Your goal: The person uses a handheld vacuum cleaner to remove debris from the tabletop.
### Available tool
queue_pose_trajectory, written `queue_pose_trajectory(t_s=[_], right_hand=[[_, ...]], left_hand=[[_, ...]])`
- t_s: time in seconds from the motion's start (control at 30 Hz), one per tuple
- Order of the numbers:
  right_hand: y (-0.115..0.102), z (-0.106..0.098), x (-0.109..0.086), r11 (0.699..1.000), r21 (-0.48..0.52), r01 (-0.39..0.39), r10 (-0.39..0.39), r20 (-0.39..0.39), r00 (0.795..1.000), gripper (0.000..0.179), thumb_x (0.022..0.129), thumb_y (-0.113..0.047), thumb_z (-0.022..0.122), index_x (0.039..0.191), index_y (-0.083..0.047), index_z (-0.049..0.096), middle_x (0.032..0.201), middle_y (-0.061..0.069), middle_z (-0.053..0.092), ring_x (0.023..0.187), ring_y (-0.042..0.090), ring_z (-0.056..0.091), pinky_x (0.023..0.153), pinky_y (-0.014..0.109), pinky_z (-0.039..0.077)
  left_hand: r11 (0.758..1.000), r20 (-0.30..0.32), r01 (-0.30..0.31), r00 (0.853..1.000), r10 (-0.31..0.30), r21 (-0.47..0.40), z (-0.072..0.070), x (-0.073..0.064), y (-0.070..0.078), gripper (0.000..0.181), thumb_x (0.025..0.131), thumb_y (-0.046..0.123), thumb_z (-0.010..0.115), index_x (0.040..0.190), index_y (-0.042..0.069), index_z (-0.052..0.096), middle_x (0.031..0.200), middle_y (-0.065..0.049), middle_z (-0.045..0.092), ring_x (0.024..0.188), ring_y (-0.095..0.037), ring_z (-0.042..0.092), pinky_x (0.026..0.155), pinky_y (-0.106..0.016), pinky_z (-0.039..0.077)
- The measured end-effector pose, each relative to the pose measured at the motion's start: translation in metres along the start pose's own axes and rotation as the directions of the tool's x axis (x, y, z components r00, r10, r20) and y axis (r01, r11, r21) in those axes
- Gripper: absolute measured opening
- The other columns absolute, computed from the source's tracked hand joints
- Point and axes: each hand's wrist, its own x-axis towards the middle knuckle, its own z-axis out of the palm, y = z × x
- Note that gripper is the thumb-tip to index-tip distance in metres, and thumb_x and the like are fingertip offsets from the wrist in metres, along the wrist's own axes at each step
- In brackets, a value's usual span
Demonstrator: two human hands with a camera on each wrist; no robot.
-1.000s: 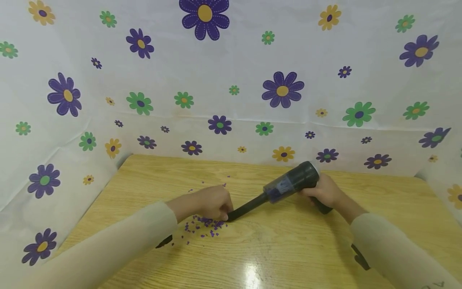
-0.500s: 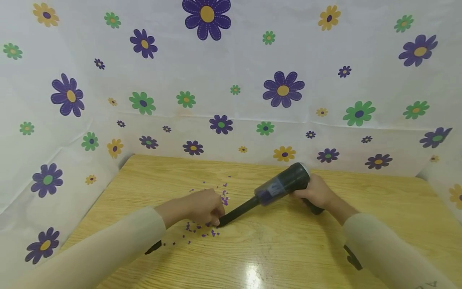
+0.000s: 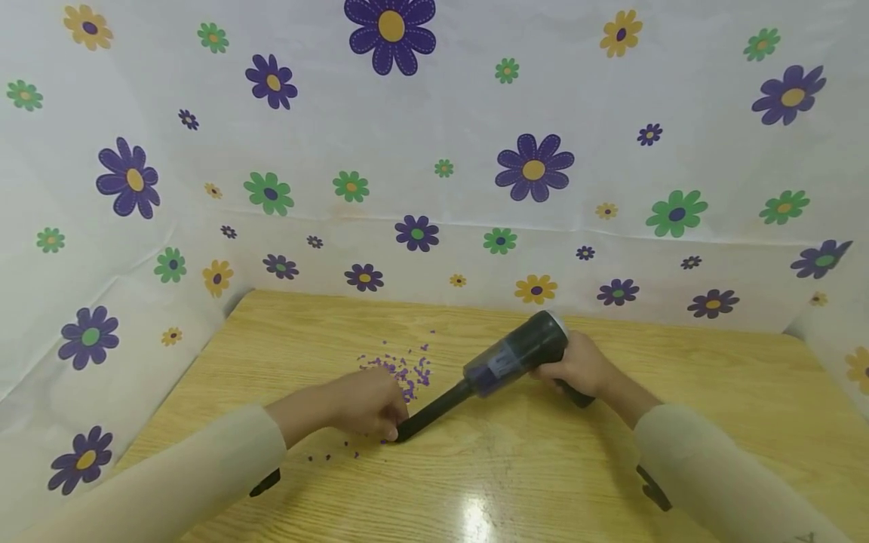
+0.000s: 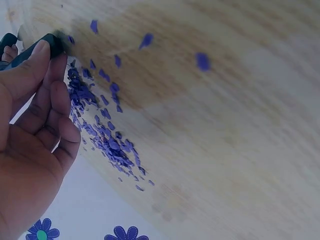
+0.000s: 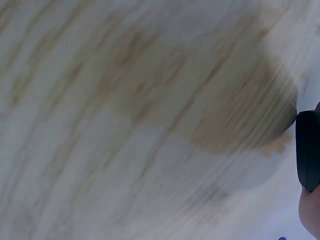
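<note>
My right hand (image 3: 575,367) grips the handle of a dark handheld vacuum cleaner (image 3: 536,343) with a see-through dust cup (image 3: 490,369). Its long black nozzle (image 3: 434,411) slants down left to the wood table. At the nozzle's tip my left hand (image 3: 366,403) pinches the end between thumb and fingers, as the left wrist view also shows. Small purple paper scraps (image 3: 414,373) lie scattered behind the left hand, and a few stray ones sit in front of it. In the right wrist view only the handle's end (image 5: 308,150) and a bit of the hand appear at the right edge.
The wooden table (image 3: 543,467) meets a white flower-printed sheet (image 3: 448,196) along its back, and more of the sheet hangs at both sides. A dark strap piece (image 3: 265,483) shows under the left sleeve, another (image 3: 653,489) under the right.
Both hands and the vacuum cleaner have moved left and slightly toward the front. Scraps formerly hidden by the left hand now show behind it; those in front are fewer.
</note>
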Motion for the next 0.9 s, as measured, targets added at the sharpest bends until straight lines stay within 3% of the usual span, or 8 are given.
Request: queue_pose_trajectory(t_s=[0.17, 0.3, 0.63, 0.9], right_hand=[[-0.008, 0.013, 0.003, 0.999, 0.035, 0.029, -0.029, 0.007, 1.000, 0.020, 0.078, -0.014, 0.073, 0.091, -0.003, 0.063, 0.050, -0.002, 0.054, 0.043, 0.015, 0.053, 0.049, 0.027, 0.048], [-0.013, 0.024, 0.007, 0.997, 0.061, 0.056, -0.056, 0.006, 0.998, 0.024, 0.078, -0.012, 0.074, 0.096, 0.000, 0.065, 0.051, -0.001, 0.055, 0.042, 0.014, 0.053, 0.046, 0.027, 0.047], [-0.026, 0.043, 0.017, 0.996, 0.006, 0.094, -0.094, -0.024, 0.995, 0.018, 0.075, -0.015, 0.077, 0.079, -0.003, 0.064, 0.046, -0.005, 0.053, 0.039, 0.011, 0.053, 0.046, 0.026, 0.045], [-0.038, 0.057, 0.021, 0.987, -0.056, 0.148, -0.152, -0.067, 0.986, 0.033, 0.072, -0.020, 0.079, 0.100, -0.004, 0.071, 0.079, -0.002, 0.068, 0.070, 0.011, 0.055, 0.070, 0.029, 0.049]], left_hand=[[0.999, -0.008, -0.034, 0.999, 0.034, 0.029, 0.004, -0.014, -0.005, 0.017, 0.082, 0.015, 0.078, 0.068, 0.017, 0.070, 0.058, 0.015, 0.057, 0.051, 0.004, 0.041, 0.050, -0.012, 0.037], [0.999, -0.022, -0.027, 0.999, 0.028, 0.035, 0.006, -0.027, -0.009, 0.018, 0.081, 0.015, 0.079, 0.067, 0.018, 0.069, 0.058, 0.016, 0.057, 0.052, 0.005, 0.042, 0.051, -0.013, 0.039], [1.000, -0.058, -0.024, 0.998, 0.025, 0.018, 0.011, -0.052, -0.019, 0.022, 0.079, 0.013, 0.080, 0.062, 0.020, 0.066, 0.055, 0.018, 0.053, 0.049, 0.006, 0.038, 0.047, -0.012, 0.035], [0.999, -0.100, -0.044, 0.994, 0.044, 0.005, 0.009, -0.072, -0.025, 0.023, 0.077, 0.011, 0.080, 0.063, 0.019, 0.064, 0.058, 0.018, 0.054, 0.052, 0.007, 0.039, 0.048, -0.012, 0.036]])
